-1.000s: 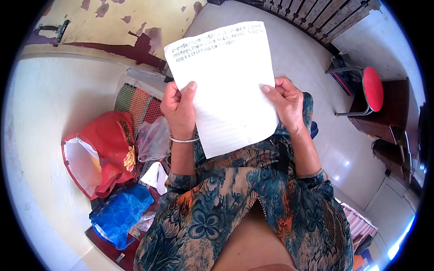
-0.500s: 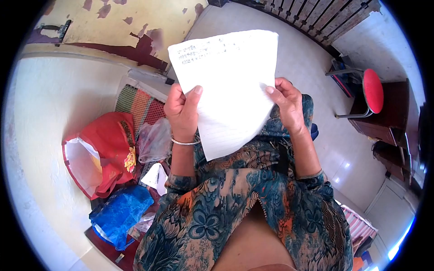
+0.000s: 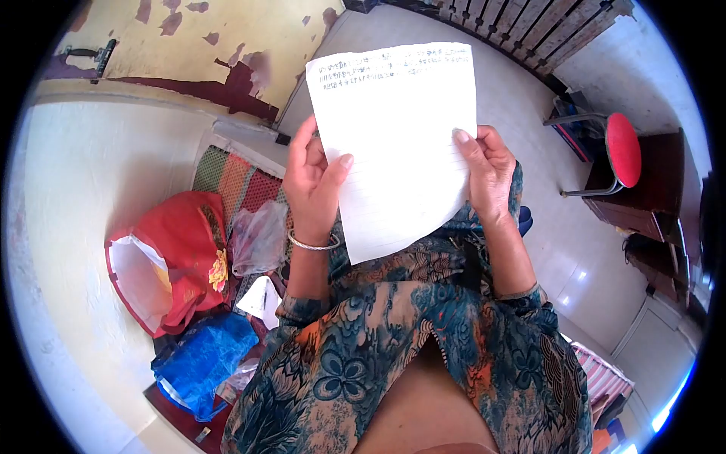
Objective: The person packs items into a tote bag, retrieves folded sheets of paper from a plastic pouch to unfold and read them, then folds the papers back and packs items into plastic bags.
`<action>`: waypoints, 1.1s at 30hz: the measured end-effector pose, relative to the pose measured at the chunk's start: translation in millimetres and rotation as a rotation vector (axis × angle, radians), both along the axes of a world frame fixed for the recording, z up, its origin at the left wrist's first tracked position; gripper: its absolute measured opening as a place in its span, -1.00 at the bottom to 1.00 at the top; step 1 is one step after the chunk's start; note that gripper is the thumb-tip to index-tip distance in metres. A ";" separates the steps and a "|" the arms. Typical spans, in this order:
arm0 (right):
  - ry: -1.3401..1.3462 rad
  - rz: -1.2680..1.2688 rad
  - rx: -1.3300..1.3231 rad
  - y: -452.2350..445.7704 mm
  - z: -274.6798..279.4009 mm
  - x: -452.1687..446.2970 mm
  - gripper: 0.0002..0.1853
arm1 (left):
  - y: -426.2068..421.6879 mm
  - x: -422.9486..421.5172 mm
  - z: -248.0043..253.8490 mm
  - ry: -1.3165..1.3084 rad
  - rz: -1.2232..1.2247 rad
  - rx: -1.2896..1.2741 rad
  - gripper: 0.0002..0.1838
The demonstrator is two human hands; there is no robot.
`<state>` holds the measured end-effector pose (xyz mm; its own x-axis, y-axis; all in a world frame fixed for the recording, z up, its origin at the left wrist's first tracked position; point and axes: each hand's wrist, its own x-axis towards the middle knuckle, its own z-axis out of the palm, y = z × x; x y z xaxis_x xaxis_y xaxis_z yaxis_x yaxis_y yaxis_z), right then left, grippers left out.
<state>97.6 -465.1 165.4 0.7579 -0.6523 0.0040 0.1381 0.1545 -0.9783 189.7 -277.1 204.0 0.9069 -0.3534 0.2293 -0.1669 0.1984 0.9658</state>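
Observation:
A white lined sheet of paper is held up in front of me, with several lines of handwriting across its top and blank ruled lines below. My left hand grips its left edge, thumb on the front and fingers behind, with a bangle on the wrist. On the opposite edge, my right hand pinches the sheet between thumb and fingers. The paper's bottom edge slants, its lower left corner hanging lowest, over my patterned clothing.
To the left are a red bag, a clear plastic bag, a blue bag and a woven striped mat. At the right, a red-seated stool stands beside a dark wooden cabinet. A peeling door is ahead left.
The paper has shifted slightly right and up and is turned flatter toward me, so its writing shows more clearly. My left hand has moved right and its fingers have loosened somewhat.

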 end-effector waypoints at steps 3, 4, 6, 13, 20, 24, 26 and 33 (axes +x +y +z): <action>-0.016 -0.009 -0.009 -2.7 -1.9 -2.5 -0.84 | 5.2 0.3 0.0 -0.017 -0.098 -0.014 -0.39; -0.021 -0.008 -0.005 -3.2 -2.3 -2.8 -0.84 | 6.0 1.1 -0.3 -0.032 -0.130 -0.014 -0.39; -0.002 -0.018 -0.026 -3.1 -1.7 -1.6 -0.84 | 3.9 1.9 -2.8 -0.076 -0.140 0.017 -0.41; 0.001 -0.024 -0.049 -2.3 0.2 -2.2 -0.84 | 4.4 7.4 -1.6 -0.241 -0.176 0.175 -0.49; 0.010 -0.008 -0.073 -0.1 1.1 -2.6 -0.82 | 5.6 7.0 -2.6 -0.240 -0.129 0.199 -0.46; 0.020 -0.015 -0.107 1.4 0.8 -3.2 -0.82 | 6.5 6.5 -2.8 -0.227 -0.122 0.211 -0.42; 0.028 -0.014 -0.115 1.1 1.3 -3.2 -0.82 | 5.3 6.8 0.3 -0.205 -0.130 0.190 -0.40; 0.034 0.003 -0.103 2.5 1.9 -4.1 -0.81 | 10.9 8.9 2.0 -0.149 -0.191 0.195 -0.35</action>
<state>93.4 -462.6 167.2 0.7607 -0.6475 0.0456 0.1045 0.0529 -0.9931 198.5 -266.3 205.9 0.7812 -0.5648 0.2662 -0.2874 0.0531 0.9563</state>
